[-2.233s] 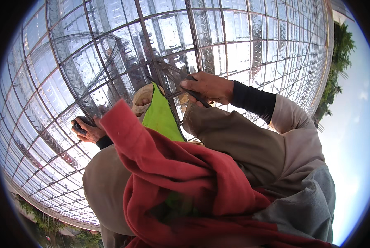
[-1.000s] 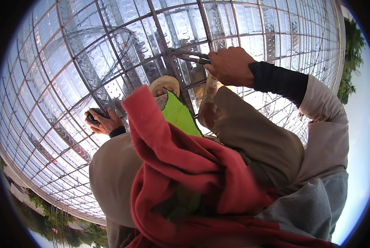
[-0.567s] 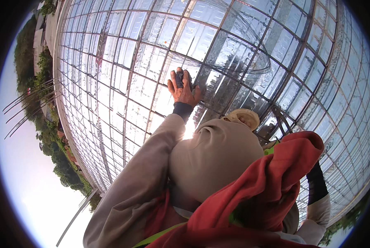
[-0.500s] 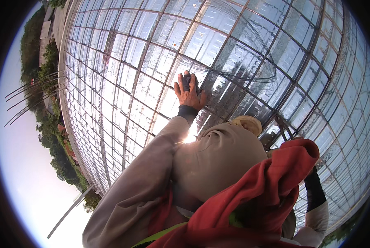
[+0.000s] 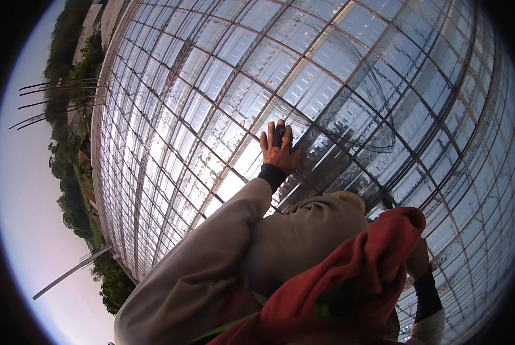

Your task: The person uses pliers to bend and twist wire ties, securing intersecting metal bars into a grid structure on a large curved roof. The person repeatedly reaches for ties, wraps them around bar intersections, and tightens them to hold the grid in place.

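My left hand (image 5: 278,154) reaches forward with its fingers stretched out over the rebar mesh (image 5: 303,57). A black wrap covers part of its fingers, and a dark band circles the wrist. It appears to rest on the mesh above the shiny metal decking (image 5: 232,183), holding nothing that I can see. My right hand (image 5: 418,257) is mostly hidden behind a red cloth (image 5: 349,270); its fingers do not show. A black sleeve (image 5: 427,296) covers that forearm. Past the cloth, a small dark piece (image 5: 387,200) shows, too little to name.
Loose thin wire (image 5: 378,146) lies in a loop on the mesh ahead. My bent knee (image 5: 309,230) is in front of me. At the left, the deck ends at an edge (image 5: 96,172), where several bars (image 5: 56,86) stick out, with trees (image 5: 73,195) beyond.
My view has shifted, so my left hand appears lower and farther right, still spread on the mesh. The crossed dark handles near my right hand are now mostly hidden behind my knee and the cloth.
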Demonstrator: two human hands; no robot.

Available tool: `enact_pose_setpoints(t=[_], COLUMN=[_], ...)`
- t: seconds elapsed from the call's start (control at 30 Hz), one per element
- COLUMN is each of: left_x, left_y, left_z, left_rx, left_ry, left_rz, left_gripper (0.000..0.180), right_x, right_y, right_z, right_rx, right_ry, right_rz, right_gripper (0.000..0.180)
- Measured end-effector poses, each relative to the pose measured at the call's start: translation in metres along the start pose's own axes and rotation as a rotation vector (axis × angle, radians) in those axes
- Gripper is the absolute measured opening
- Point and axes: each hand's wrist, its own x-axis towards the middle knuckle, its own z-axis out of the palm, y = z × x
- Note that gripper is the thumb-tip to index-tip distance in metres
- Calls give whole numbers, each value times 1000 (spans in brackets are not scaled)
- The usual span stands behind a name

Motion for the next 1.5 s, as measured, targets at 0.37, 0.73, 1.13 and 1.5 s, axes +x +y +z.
enact_pose_setpoints(t=[0.37, 0.73, 1.13, 1.5], left_x=[9, 4, 3, 1], left_y=[7, 6, 5, -3], left_z=[-2, -5, -8, 2], left_rx=[-55, -55, -42, -32], left_ry=[8, 22, 10, 21], left_rz=[-3, 19, 4, 31], left_gripper=[87, 84, 83, 86], right_x=[-7, -18, -6, -1], right_y=[-18, 0, -6, 31], right_z=[21, 39, 45, 50], right_rx=[556, -397, 578, 1099], right_ry=[85, 415, 238, -72], right_rz=[264, 2, 138, 183], right_gripper=[51, 36, 46, 30])
